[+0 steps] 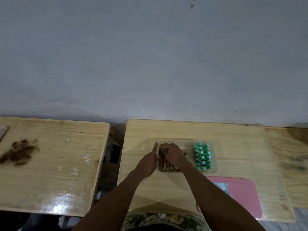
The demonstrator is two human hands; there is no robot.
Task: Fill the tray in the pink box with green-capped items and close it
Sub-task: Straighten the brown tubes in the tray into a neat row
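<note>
A clear plastic tray [214, 170] lies on the right wooden table [233, 147]. Its right part holds two rows of several green-capped items [202, 155] standing upright. Its left part holds dark red and brown stick-like items [164, 164] lying flat. My right hand [174, 155] rests palm down on those sticks, fingers curled over them; whether it grips one I cannot tell. My left hand [149, 161] is flat with fingers straight against the tray's left edge. A pink box [241, 195] lies near the table's front right, partly behind my right forearm.
A second wooden table [58, 164] stands to the left across a gap, with a brown fibrous clump [18, 152] on it. A grey wall rises behind both tables. Another wooden surface [290, 155] adjoins on the far right.
</note>
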